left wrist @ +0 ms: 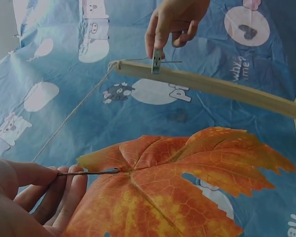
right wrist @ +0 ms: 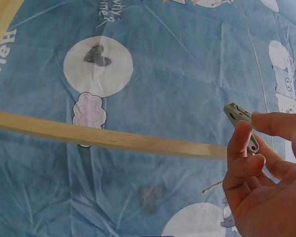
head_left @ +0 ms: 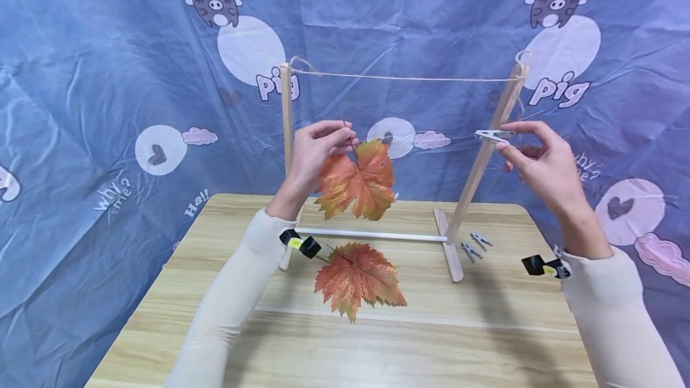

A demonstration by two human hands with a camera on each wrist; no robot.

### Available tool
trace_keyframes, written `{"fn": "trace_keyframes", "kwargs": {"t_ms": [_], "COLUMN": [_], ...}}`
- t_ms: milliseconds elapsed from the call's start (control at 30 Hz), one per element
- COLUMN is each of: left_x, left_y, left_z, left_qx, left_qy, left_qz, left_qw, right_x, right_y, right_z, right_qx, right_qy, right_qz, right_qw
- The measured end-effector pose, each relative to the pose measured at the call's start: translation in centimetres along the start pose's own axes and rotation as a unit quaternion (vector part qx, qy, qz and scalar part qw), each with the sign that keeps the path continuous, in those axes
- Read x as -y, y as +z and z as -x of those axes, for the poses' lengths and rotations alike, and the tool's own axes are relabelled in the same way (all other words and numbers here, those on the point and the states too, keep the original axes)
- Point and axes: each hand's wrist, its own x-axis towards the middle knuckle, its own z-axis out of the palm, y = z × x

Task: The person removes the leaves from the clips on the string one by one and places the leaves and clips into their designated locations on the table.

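An orange leaf (head_left: 358, 181) hangs from my left hand (head_left: 322, 151), which pinches its thin dark stem between thumb and fingers. The left wrist view shows the same leaf (left wrist: 172, 173) close up, veins and notched edges plain. My right hand (head_left: 550, 166) holds a grey clothespin (head_left: 493, 136) between thumb and forefinger, near the right post. In the right wrist view the clothespin (right wrist: 240, 123) points away from the fingertips. Above both hands a thin string (head_left: 404, 79) runs between two wooden posts, with nothing clipped to it. A second reddish leaf (head_left: 358, 277) lies on the table.
The wooden rack's right post (head_left: 482, 160) leans slightly, and a white bar (head_left: 372, 235) joins the posts low down. Two more clothespins (head_left: 477, 246) lie right of its foot. A blue printed cloth (head_left: 108, 106) hangs behind the wooden table (head_left: 431, 340).
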Motion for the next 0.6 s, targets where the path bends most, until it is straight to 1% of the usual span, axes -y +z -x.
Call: {"fn": "trace_keyframes", "kwargs": {"t_ms": [167,267,433,600], "left_x": [0.4,0.7,1.3,1.7], "left_y": [-0.8,-1.2,-2.0,-2.8], "left_z": [0.3,0.4,0.4,0.3], "left_qx": [-0.005,-0.008,-0.005,-0.005], "left_qy": [-0.006,-0.003,0.014,0.034], "left_qz": [-0.006,-0.018,-0.043,-0.085], "left_qw": [1.0000,0.9998,0.9990,0.9958], "right_x": [-0.7,-1.1,-1.7,-2.2], "right_y": [0.1,0.3,0.5,0.6], "right_z": [0.4,0.7,0.9,1.2], "right_qx": [-0.001,-0.001,0.002,0.014], "right_qy": [0.005,0.003,0.001,0.003], "right_qz": [-0.002,-0.008,-0.012,-0.025], "right_qw": [1.000,1.000,1.000,1.000]}}
